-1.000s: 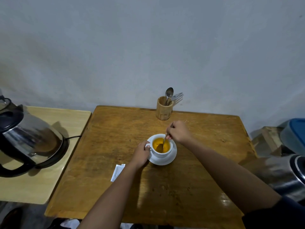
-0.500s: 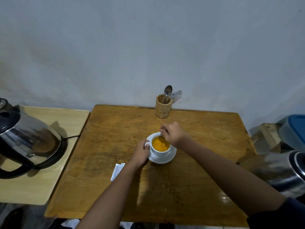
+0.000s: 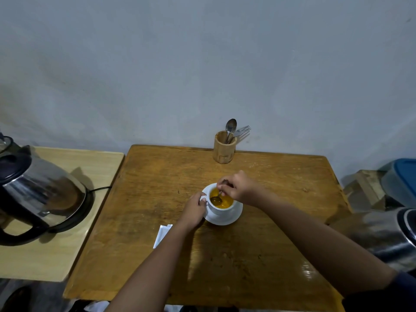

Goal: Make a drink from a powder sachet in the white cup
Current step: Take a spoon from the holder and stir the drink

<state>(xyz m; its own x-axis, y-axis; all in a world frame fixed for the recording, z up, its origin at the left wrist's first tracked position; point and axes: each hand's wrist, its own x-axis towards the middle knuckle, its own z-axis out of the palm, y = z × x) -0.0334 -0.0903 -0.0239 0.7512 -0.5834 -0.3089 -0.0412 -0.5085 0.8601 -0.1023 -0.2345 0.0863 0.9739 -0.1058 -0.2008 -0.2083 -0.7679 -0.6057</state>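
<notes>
A white cup [image 3: 221, 210] holding orange liquid stands on a white saucer [image 3: 225, 218] near the middle of the brown wooden table [image 3: 157, 181]. My left hand [image 3: 195, 209] grips the cup's handle on its left side. My right hand [image 3: 238, 188] hovers over the cup's far rim and pinches a metal spoon [image 3: 217, 199], whose bowl dips into the drink. A white sachet [image 3: 162, 234] lies flat on the table just left of my left forearm, partly hidden by it.
A wooden holder [image 3: 224, 147] with a spoon and fork stands at the table's far edge by the wall. A steel kettle [image 3: 38, 194] sits on a pale side table at left. Another steel vessel [image 3: 389, 235] and a blue-lidded container [image 3: 403, 179] are at right.
My right hand has circled over the cup, from its right side to its far rim, moving the spoon through the drink. My left hand has stayed on the handle.
</notes>
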